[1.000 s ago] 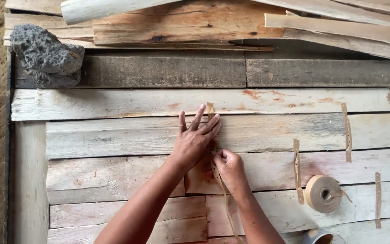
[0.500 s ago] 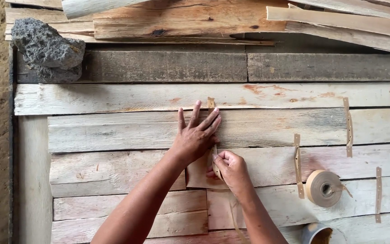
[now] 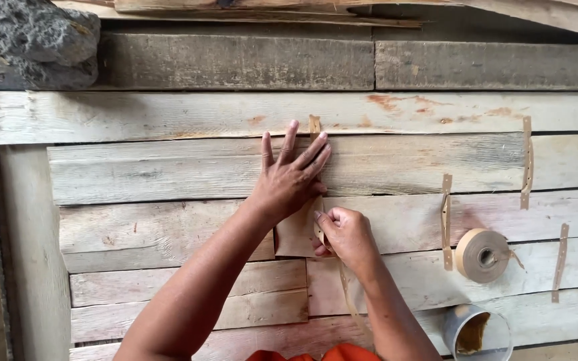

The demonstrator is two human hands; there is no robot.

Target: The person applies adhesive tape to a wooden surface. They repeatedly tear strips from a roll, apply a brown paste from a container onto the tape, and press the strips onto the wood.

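One strip of brown paper tape (image 3: 315, 175) runs down across the pale veneer boards (image 3: 168, 175) on the table, its upper end stuck just above the left hand (image 3: 287, 182). That hand lies flat on the boards, fingers (image 3: 318, 152) spread, pressing the strip's upper part. The right hand (image 3: 344, 235) sits just below, fingers curled and pinching the strip where it lifts off the wood. Six or so short tape pieces (image 3: 445, 220) are stuck across seams to the right; some are cut off by the edge. One tape roll (image 3: 482, 255), one small pot (image 3: 477, 332), one grey rock (image 3: 35, 37).
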